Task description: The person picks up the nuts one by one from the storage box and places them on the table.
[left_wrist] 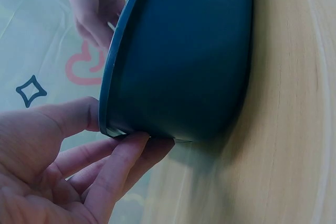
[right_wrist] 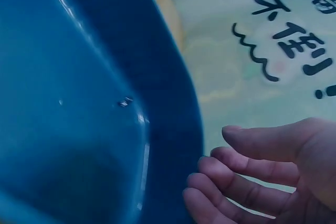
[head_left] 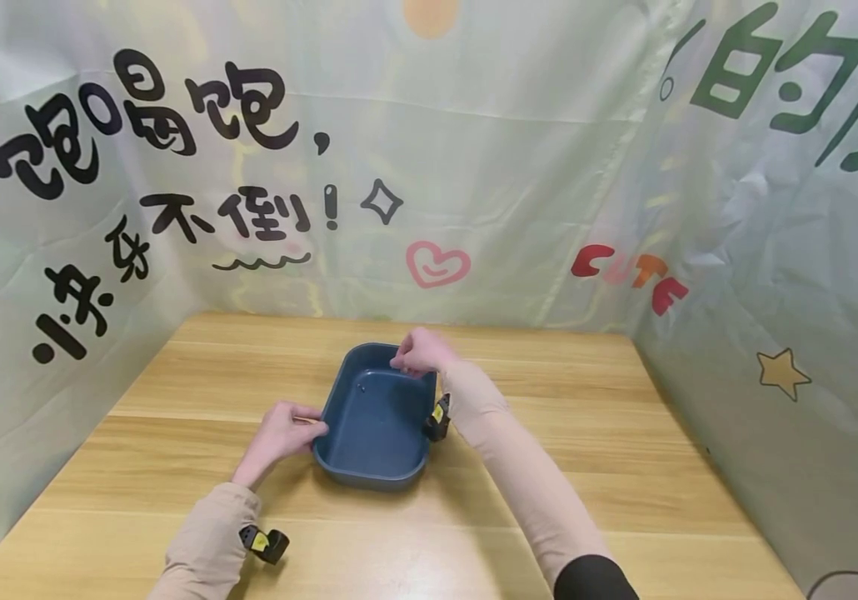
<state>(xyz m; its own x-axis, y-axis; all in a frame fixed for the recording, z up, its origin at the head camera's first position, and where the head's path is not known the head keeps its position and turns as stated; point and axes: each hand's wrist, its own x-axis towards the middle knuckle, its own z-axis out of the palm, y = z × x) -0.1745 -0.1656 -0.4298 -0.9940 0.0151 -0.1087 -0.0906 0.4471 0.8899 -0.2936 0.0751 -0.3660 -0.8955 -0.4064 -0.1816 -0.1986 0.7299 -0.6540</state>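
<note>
A dark blue rectangular plastic basin [head_left: 376, 425] with rounded corners lies on the wooden table. My left hand [head_left: 286, 429] holds its left side, thumb at the rim and fingers against the outer wall, as the left wrist view shows. Over the far right part of the basin is my right hand [head_left: 423, 353]. In the right wrist view its fingers [right_wrist: 247, 179] are loosely bent beside the rim, thumb apart, with nothing seen between them. A tiny shiny object [right_wrist: 125, 102] lies on the basin floor near a corner; its kind is too small to tell.
The wooden table [head_left: 609, 467] spreads around the basin. A printed cloth [head_left: 504, 183] with lettering and drawings hangs behind and along both sides. A dark cable [head_left: 856, 575] shows at the lower right corner.
</note>
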